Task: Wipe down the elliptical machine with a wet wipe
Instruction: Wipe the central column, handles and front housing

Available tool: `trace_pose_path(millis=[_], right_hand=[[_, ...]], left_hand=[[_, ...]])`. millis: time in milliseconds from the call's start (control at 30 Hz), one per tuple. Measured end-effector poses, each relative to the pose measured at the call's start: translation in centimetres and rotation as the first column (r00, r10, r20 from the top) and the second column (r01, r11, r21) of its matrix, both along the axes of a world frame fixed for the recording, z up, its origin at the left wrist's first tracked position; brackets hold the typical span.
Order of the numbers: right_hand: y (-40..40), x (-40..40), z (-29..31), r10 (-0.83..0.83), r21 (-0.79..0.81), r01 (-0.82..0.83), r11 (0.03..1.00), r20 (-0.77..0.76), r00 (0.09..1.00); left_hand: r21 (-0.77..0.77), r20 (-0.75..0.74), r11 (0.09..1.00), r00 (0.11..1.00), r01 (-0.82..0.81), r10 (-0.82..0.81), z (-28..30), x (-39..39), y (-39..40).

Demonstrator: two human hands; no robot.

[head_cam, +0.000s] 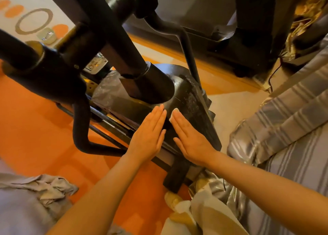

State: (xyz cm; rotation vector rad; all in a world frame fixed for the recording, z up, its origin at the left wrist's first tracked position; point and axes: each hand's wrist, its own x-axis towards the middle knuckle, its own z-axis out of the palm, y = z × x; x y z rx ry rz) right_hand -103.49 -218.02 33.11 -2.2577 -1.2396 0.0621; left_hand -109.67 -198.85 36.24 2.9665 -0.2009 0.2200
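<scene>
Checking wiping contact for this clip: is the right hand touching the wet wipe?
Touching. The head view shows the right hand laid flat on the wet wipe, whose white edge peeks out beside the fingertips, pressed against the elliptical machine's black housing.

Both hands lie flat on the black elliptical machine. A bit of white wet wipe peeks out under the right hand, just beside the left hand.

The elliptical machine is being shown in glossy black. The floor is being seen in bright orange, a rug in cream with orange dots and a grey ring, the bedding in grey-and-white stripes, the wet wipe in white.
</scene>
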Motion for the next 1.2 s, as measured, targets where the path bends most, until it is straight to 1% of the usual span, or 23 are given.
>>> trace_pose_path(millis=[33, 67, 133, 167, 200, 233, 300, 367, 433, 533, 600, 667, 733, 800, 867, 900, 1000, 1067, 1200], right_hand=[[0.0, 0.6, 0.2, -0.013, -0.014, 0.014, 1.0, 0.012, 1.0], [0.4, 1.4, 0.5, -0.07, -0.003, 0.07, 0.998, -0.012, 0.997], [2.0, 2.8, 1.5, -0.246, 0.007, 0.25, 0.968, -0.137, 0.959], [3.0, 3.0, 2.0, -0.296, 0.004, 0.302, 0.953, -0.176, 0.939], [3.8, 2.8, 2.3, -0.303, 0.013, 0.309, 0.951, -0.173, 0.937], [4.3, 2.2, 2.5, -0.262, 0.022, 0.268, 0.963, -0.143, 0.954], [4.4, 0.3, 2.1, -0.117, 0.019, 0.118, 0.993, -0.054, 0.992], [3.4, -0.8, 1.3, 0.006, -0.019, -0.005, 1.0, 0.023, 1.0], [2.3, -0.3, 0.4, 0.064, -0.044, -0.06, 0.997, 0.089, 0.994], [2.0, 0.6, 0.1, 0.067, -0.046, -0.062, 0.997, 0.13, 0.989], [2.5, 0.3, 0.3, 0.008, -0.011, -0.007, 1.0, 0.107, 0.994], [3.1, 0.1, 0.8, -0.105, 0.006, 0.105, 0.994, 0.071, 0.992], [3.7, 0.2, 1.3, -0.229, 0.007, 0.229, 0.973, -0.008, 0.973], [4.1, 0.0, 1.6, -0.31, -0.001, 0.311, 0.951, -0.089, 0.947], [4.3, -1.0, 1.6, -0.339, 0.012, 0.342, 0.94, -0.096, 0.936], [4.3, -1.6, 1.5, -0.333, 0.027, 0.335, 0.942, -0.063, 0.941], [3.5, -2.9, 0.9, -0.226, 0.029, 0.224, 0.974, 0.061, 0.972], [2.9, -3.9, 0.0, -0.183, -0.045, 0.186, 0.982, 0.063, 0.981], [3.8, -7.3, -2.8, -0.252, -0.184, 0.255, 0.949, 0.04, 0.967]], left_hand=[[-0.001, 0.004, 1.0, 1.0, -0.004, 0.004, 0.1, 0.0, 0.0], [-0.016, 0.006, 1.0, 1.0, -0.02, 0.02, 0.2, 0.0, 0.0], [-0.044, -0.002, 0.996, 0.997, -0.072, 0.072, 0.4, -0.1, 0.2], [-0.042, -0.007, 0.995, 0.996, -0.094, 0.094, 0.4, -0.2, 0.3], [-0.034, -0.012, 0.994, 0.995, -0.101, 0.101, 0.5, -0.3, 0.4], [-0.033, -0.025, 0.995, 0.995, -0.098, 0.097, 0.5, -0.4, 0.5], [-0.066, -0.069, 0.994, 0.994, -0.092, 0.087, 0.8, -0.4, 0.7], [-0.072, -0.095, 0.993, 0.992, -0.09, 0.083, 1.0, -0.4, 1.2], [-0.05, -0.109, 0.995, 0.991, -0.087, 0.081, 1.3, -0.3, 1.4], [-0.022, -0.116, 0.994, 0.988, -0.106, 0.102, 1.6, -0.2, 1.0], [-0.023, -0.125, 0.992, 0.985, -0.122, 0.118, 1.7, -0.4, 0.6], [-0.031, -0.131, 0.99, 0.983, -0.136, 0.131, 1.7, -0.4, 0.3], [-0.044, -0.119, 0.987, 0.982, -0.152, 0.146, 1.7, -0.4, 0.0], [-0.045, -0.093, 0.986, 0.984, -0.159, 0.154, 1.5, -0.4, -0.4], [-0.043, -0.086, 0.989, 0.987, -0.142, 0.138, 1.3, -0.5, -0.3], [-0.043, -0.091, 0.992, 0.989, -0.123, 0.118, 1.2, -0.5, -0.1], [-0.04, -0.092, 0.999, 0.996, -0.023, 0.019, 0.9, -0.5, 1.3], [-0.05, -0.104, 0.998, 0.993, 0.048, -0.053, 0.7, -0.4, 2.4], [-0.029, -0.083, 0.985, 0.981, 0.172, -0.173, 0.4, 0.0, 4.1]])
